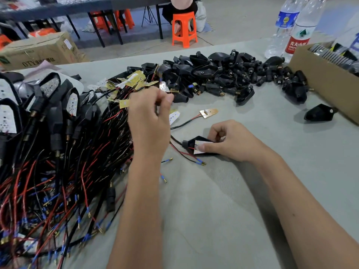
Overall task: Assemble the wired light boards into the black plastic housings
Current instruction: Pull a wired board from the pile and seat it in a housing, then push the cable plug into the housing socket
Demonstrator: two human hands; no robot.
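Note:
My right hand (231, 141) grips a black plastic housing (191, 144) on the grey table, thumb pressing a white light board (199, 147) into it; red and black wires trail out to the left. My left hand (149, 117) hovers with curled fingers at the edge of a tangled pile of wired light boards (77, 152); what it pinches is hidden. A pile of empty black housings (223, 74) lies behind. Two loose wired boards (208, 113) lie between the hands and that pile.
Finished housings with boards (48, 105) stack at the left. A cardboard box (326, 82) sits at the right edge with one housing (318, 113) beside it. Two water bottles (291, 28) stand at the back right. An orange stool (184, 30) stands on the floor beyond.

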